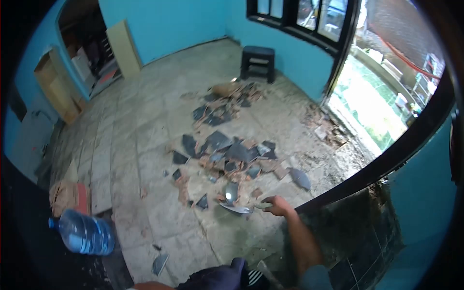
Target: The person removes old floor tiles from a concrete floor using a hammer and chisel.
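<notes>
My right hand (277,206) reaches out low over the floor, with its fingers apart and pointing left. Right beside the fingertips lies a shiny, curved grey piece (237,209), and just behind that is a rounded piece (231,192) with a bright reflection. Broken dark tiles (239,152) and reddish rubble (220,166) are heaped beyond the hand. A dark rounded shard (299,179) rests to the hand's upper right. My left hand is out of the frame; only a bit of skin shows at the bottom edge.
A second rubble heap (224,106) lies farther back, near a black stool (257,63). At left stand a large blue water bottle (88,233) and a paper sack (67,197). A dark door frame (377,171) borders the right side. One loose shard (159,264) is near my legs.
</notes>
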`<state>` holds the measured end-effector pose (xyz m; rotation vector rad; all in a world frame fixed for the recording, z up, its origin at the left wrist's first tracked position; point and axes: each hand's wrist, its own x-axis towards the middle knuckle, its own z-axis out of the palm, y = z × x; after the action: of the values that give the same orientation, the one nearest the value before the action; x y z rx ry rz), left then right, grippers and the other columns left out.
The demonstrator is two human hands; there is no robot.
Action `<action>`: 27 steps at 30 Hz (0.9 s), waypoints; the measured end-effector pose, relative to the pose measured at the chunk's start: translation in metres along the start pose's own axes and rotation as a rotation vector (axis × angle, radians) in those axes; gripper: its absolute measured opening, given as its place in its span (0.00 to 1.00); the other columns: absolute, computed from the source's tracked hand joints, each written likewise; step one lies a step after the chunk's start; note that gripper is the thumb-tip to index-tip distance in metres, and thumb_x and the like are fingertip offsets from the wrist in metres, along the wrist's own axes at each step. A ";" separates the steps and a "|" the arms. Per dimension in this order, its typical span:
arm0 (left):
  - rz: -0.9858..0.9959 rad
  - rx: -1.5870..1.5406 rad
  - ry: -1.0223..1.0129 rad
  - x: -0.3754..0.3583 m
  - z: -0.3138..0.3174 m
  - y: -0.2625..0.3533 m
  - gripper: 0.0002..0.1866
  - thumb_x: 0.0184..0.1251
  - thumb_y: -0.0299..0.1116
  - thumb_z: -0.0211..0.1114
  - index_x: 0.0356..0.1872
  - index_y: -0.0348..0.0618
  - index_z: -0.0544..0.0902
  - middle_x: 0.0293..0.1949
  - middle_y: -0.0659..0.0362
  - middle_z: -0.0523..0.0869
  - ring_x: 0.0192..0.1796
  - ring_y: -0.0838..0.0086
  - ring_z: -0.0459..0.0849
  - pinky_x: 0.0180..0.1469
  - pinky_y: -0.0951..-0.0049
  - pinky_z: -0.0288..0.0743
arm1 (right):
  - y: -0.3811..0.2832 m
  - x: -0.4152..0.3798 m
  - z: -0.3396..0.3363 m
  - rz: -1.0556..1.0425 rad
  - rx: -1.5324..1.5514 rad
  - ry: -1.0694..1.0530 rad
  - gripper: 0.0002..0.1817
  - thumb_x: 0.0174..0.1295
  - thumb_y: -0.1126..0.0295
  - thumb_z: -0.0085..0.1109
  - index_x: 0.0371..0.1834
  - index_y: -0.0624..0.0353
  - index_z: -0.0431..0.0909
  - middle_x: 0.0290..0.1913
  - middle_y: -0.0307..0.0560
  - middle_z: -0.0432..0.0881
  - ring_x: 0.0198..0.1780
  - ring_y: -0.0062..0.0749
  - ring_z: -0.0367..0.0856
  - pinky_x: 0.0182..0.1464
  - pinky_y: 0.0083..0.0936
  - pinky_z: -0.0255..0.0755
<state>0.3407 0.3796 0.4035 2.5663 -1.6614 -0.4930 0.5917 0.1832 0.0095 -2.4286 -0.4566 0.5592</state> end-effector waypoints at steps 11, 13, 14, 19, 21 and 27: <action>0.001 -0.017 0.028 -0.002 0.004 0.005 0.16 0.69 0.39 0.58 0.46 0.42 0.89 0.46 0.54 0.88 0.49 0.60 0.83 0.47 0.60 0.72 | -0.094 -0.050 0.117 0.178 0.754 0.243 0.25 0.64 0.61 0.72 0.61 0.61 0.82 0.46 0.48 0.89 0.42 0.31 0.87 0.43 0.30 0.80; -0.017 -0.050 0.059 -0.003 0.001 0.007 0.16 0.69 0.39 0.58 0.47 0.42 0.89 0.46 0.54 0.88 0.49 0.60 0.83 0.47 0.60 0.72 | -0.118 -0.071 0.158 0.176 0.969 -0.029 0.21 0.68 0.66 0.69 0.61 0.64 0.82 0.40 0.43 0.87 0.37 0.20 0.83 0.37 0.22 0.77; -0.026 -0.066 0.071 -0.003 -0.001 0.007 0.16 0.69 0.39 0.58 0.47 0.42 0.89 0.46 0.54 0.88 0.49 0.60 0.83 0.47 0.60 0.72 | -0.142 -0.080 0.163 0.156 0.919 -0.128 0.21 0.68 0.66 0.69 0.60 0.66 0.82 0.40 0.44 0.88 0.37 0.20 0.83 0.37 0.23 0.77; -0.075 -0.101 0.101 -0.009 -0.009 0.012 0.16 0.69 0.39 0.58 0.47 0.42 0.89 0.46 0.54 0.88 0.49 0.60 0.83 0.47 0.60 0.72 | -0.193 -0.088 0.222 -0.053 0.588 -0.527 0.27 0.57 0.63 0.74 0.60 0.63 0.83 0.47 0.56 0.90 0.45 0.40 0.90 0.49 0.33 0.81; -0.093 -0.106 0.109 -0.012 -0.011 0.014 0.16 0.69 0.39 0.58 0.47 0.42 0.89 0.46 0.54 0.88 0.49 0.60 0.83 0.47 0.61 0.72 | -0.201 -0.082 0.253 -0.233 0.509 -0.621 0.29 0.54 0.61 0.74 0.59 0.62 0.84 0.49 0.58 0.90 0.50 0.48 0.89 0.54 0.36 0.80; -0.146 -0.122 0.119 -0.014 -0.015 0.012 0.16 0.69 0.39 0.58 0.47 0.42 0.89 0.46 0.54 0.88 0.49 0.61 0.83 0.46 0.61 0.72 | -0.247 -0.072 0.297 -0.438 0.298 -1.045 0.34 0.56 0.62 0.72 0.68 0.60 0.78 0.68 0.62 0.79 0.71 0.50 0.76 0.71 0.36 0.69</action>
<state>0.3295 0.3854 0.4238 2.5843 -1.3697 -0.4245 0.3384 0.4807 -0.0342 -1.5144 -1.1736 1.5349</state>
